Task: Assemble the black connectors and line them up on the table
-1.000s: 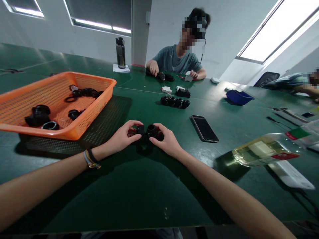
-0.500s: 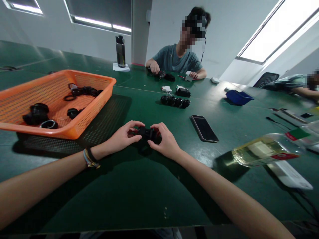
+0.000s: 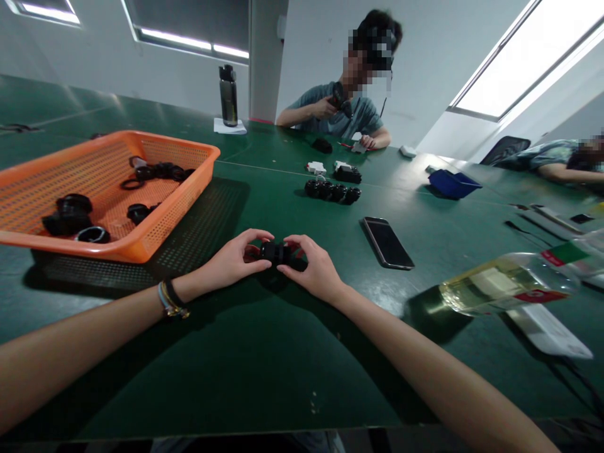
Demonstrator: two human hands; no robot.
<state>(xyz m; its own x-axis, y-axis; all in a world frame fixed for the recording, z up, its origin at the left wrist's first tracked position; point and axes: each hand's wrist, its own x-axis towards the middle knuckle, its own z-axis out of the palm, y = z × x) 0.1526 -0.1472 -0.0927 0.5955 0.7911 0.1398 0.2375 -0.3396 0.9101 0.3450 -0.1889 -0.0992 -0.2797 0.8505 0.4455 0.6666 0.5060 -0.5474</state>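
Note:
Between my two hands is a small black cylindrical part (image 3: 274, 252), just above the green table (image 3: 264, 365). My left hand (image 3: 240, 255) grips its left end between thumb and fingers. On the right end, the thumb and fingers of my right hand (image 3: 311, 264) are closed around the part. Its fine details are too dark to make out. Beyond my hands lies a row of similar black parts (image 3: 331, 191). A phone (image 3: 387, 243) rests to the right of my right hand.
An orange basket (image 3: 182, 198) at the left holds several black parts. On the right lie a bottle of yellow liquid (image 3: 495, 283), a white flat device (image 3: 550, 330) and a blue tray (image 3: 453, 184). Across the table a person (image 3: 325, 108) holds a dark power tool. A dark water bottle (image 3: 228, 95) stands behind.
My hands stay almost in place, with the black part held slightly differently between them. The person opposite has raised the power tool from the table to chest height.

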